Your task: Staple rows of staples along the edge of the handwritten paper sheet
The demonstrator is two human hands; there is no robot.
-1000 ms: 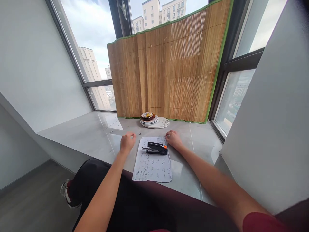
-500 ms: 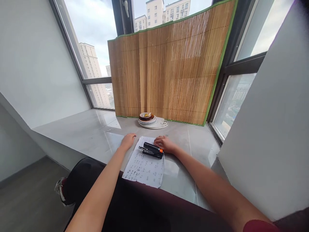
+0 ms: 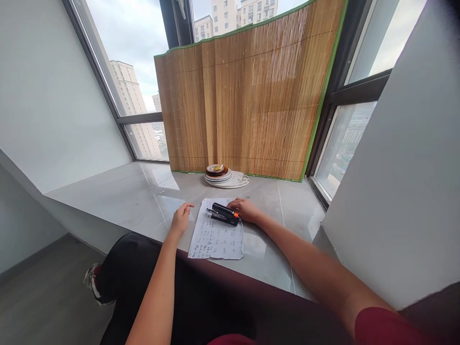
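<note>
One stapler (image 3: pixel 225 214), axis 10-to-4, lies at 9 o'clock from right hand (image 3: pixel 245 210), nearer than left hand (image 3: pixel 180 219). Can't tell if either grip is open or closed.

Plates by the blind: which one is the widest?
The bottom plate: pale and oval, it sticks out to the right past the rest of the stack, with a pattern near its right edge.
</note>
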